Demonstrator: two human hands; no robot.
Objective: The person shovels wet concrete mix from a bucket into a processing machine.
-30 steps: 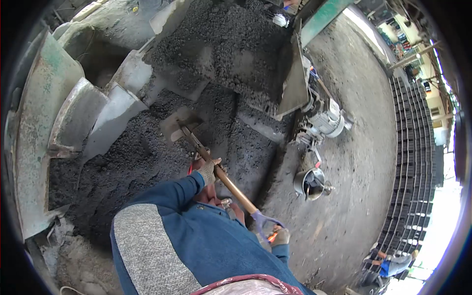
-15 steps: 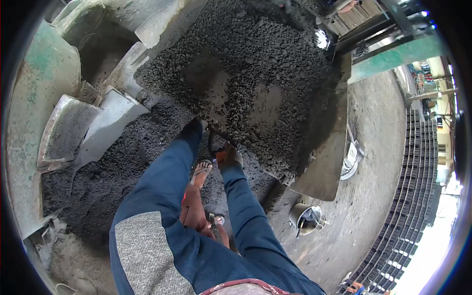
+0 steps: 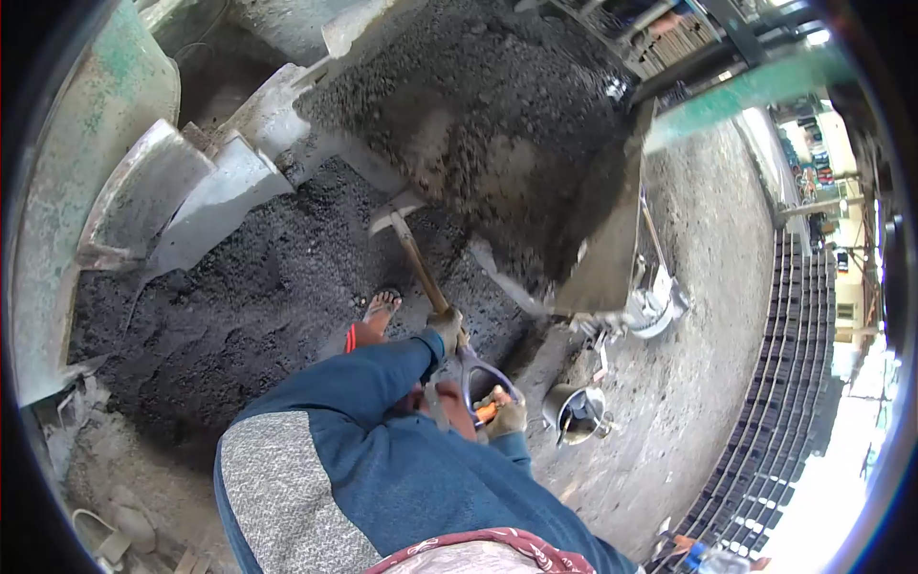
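Note:
I hold a shovel with both hands, its metal blade low over the dark gritty mix on the ground. My left hand is wrapped round the wooden shaft near its upper end. At the D-shaped handle, my right hand is closed on the orange grip, close to my body. Just ahead of the blade stands a metal hopper, its inside coated with the same dark mix. A sandalled foot shows beside the shaft.
Curved metal plates stand on the left. Right of the hopper are a bucket and a white round container with tools. Long stacked rows of dark blocks line the far right. A green beam crosses the upper right.
Both hands have drawn back from the hopper's edge toward my body, bringing the shovel with them. Its blade, hidden before, now shows outside the hopper. The view has shifted slightly.

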